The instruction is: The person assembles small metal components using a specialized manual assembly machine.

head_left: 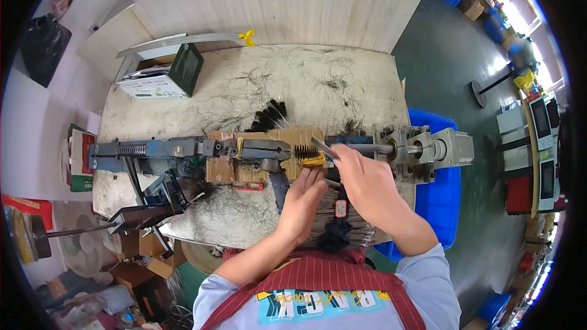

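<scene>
My right hand [370, 183] is closed around a flat metal strip [324, 148], whose end points to the far left. The strip's end lies beside a short black-bristled brush [304, 149] above the machine. Just nearer than this brush is a yellow piece [313, 161]. The fingers of my left hand [299, 198] are pressed together at the yellow piece's near side; what they pinch, if anything, is hidden. To the left of the bristles sits a dark metal clamp [263, 150] with a yellow band round it. A shaft [361, 148] runs on behind my right hand.
More black brushes [269, 115] lie behind the clamp. Thin wires [361, 227] are bundled near my body. A red-handled tool [249, 187] lies left of my left hand. Loose bristles litter the bench [293, 73]. A box [162, 76] stands far left, a blue bin [439, 201] right.
</scene>
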A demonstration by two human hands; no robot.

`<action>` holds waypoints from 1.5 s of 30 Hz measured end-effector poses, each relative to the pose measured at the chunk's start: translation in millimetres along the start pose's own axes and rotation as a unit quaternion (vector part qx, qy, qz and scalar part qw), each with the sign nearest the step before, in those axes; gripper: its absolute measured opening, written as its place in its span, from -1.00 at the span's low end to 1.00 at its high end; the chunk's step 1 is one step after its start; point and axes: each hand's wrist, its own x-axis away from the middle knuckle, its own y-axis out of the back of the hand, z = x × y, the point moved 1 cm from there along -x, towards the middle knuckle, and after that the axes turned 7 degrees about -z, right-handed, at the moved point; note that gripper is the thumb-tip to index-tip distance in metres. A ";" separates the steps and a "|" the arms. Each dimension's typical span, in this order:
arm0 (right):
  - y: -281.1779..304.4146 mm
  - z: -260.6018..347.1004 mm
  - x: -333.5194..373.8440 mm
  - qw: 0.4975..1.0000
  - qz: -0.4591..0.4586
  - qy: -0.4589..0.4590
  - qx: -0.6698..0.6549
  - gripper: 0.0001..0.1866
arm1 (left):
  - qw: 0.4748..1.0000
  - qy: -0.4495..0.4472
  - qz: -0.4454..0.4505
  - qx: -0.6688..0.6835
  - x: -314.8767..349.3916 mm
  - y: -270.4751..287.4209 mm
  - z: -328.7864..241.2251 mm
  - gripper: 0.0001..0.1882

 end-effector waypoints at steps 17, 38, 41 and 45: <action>-89.3 19.4 23.0 0.940 0.143 -0.108 -0.290 -0.54 | 0.622 -0.340 -0.639 -0.298 164.5 323.1 -94.0 -0.69; -21.5 -28.3 -14.1 0.985 0.007 0.052 0.166 -0.87 | 0.508 -0.643 0.004 -0.573 50.2 30.9 -76.5 -0.66; -14.0 -35.8 -25.0 0.989 0.071 0.057 0.112 -0.89 | 0.690 -0.556 -0.172 -0.430 52.1 60.2 -94.8 -0.81; -41.7 -53.0 -51.5 0.987 0.090 0.026 0.133 -0.94 | 0.920 -0.269 -0.203 -0.200 44.2 121.3 -72.6 -0.82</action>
